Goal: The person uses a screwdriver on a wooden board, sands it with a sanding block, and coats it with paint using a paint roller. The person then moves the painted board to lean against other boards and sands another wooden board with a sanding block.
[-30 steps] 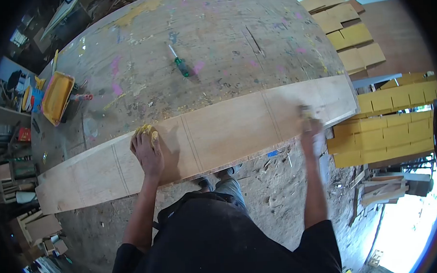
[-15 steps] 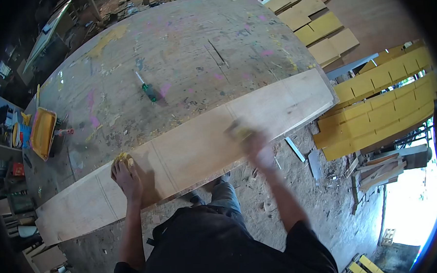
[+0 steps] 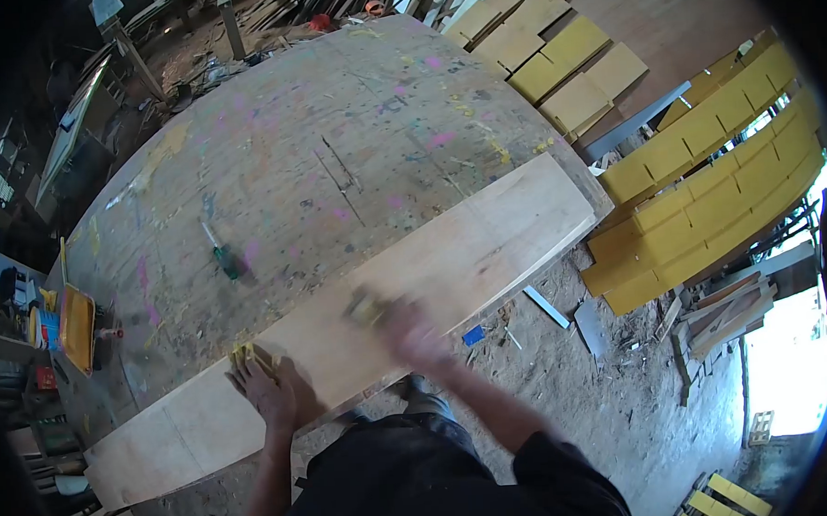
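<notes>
A long pale wooden board (image 3: pixel 450 254) lies slantwise along the near edge of the paint-stained worktable (image 3: pixel 271 172). My left hand (image 3: pixel 264 389) bears down on the board left of its middle, its fingers bent over a small yellow piece (image 3: pixel 243 349), mostly hidden. My right hand (image 3: pixel 417 336), smeared by motion, grips a blurred yellowish block (image 3: pixel 368 308) against the board's face; its exact kind cannot be made out. Beyond the board, a green-handled screwdriver (image 3: pixel 223 260) lies on the table.
An orange paint tray (image 3: pixel 77 330) sits at the table's left edge. Yellow slatted panels (image 3: pixel 707 217) and tan wooden pieces (image 3: pixel 553 63) are at the right. Scraps, a blue piece (image 3: pixel 473 336) and a pale strip (image 3: pixel 546 307) lie on the dusty floor.
My right hand has swept the block left along the board, closer to my left hand. My left hand still presses on the board, its fingers more spread. The camera view has shifted.
</notes>
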A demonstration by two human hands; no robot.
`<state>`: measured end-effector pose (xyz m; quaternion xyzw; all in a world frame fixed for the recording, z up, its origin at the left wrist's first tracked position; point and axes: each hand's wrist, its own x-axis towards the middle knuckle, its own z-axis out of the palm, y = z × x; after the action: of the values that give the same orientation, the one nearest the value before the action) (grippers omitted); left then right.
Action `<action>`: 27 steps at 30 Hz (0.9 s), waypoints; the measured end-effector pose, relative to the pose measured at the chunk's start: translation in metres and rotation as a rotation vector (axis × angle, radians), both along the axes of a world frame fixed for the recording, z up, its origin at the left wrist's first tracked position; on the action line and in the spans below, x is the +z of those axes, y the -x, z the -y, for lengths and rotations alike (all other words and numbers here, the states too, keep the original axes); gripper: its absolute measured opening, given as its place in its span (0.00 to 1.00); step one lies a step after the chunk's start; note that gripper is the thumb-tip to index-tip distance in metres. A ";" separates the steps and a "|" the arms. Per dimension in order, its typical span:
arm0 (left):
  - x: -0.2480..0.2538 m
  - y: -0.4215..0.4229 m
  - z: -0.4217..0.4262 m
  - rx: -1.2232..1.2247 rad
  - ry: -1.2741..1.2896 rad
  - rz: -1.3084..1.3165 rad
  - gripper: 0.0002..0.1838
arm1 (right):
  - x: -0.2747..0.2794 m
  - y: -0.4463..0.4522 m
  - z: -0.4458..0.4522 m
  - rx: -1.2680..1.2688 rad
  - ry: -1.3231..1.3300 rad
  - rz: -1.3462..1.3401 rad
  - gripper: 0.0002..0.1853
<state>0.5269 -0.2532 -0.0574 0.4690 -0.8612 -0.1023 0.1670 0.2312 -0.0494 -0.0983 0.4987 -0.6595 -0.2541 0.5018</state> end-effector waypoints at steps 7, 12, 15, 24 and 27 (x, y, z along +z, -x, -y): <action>-0.002 0.008 -0.003 0.042 0.101 0.116 0.33 | 0.046 0.338 -0.094 -0.388 0.668 0.684 0.16; -0.008 0.013 -0.003 0.101 0.119 0.083 0.30 | 0.037 0.174 -0.021 -0.130 0.076 0.508 0.14; 0.002 0.020 -0.004 0.051 0.106 0.072 0.30 | 0.048 0.115 -0.010 0.116 -0.040 1.144 0.22; 0.011 0.017 -0.007 0.157 0.011 -0.027 0.33 | 0.000 0.361 -0.040 -0.473 0.033 0.740 0.28; 0.015 0.005 -0.007 0.169 0.009 -0.030 0.31 | -0.001 0.158 0.050 0.223 0.137 0.988 0.26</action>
<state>0.5222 -0.2466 -0.0426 0.5375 -0.8164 -0.0908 0.1903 0.0729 -0.0989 -0.0989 0.5927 -0.7759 0.1109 0.1856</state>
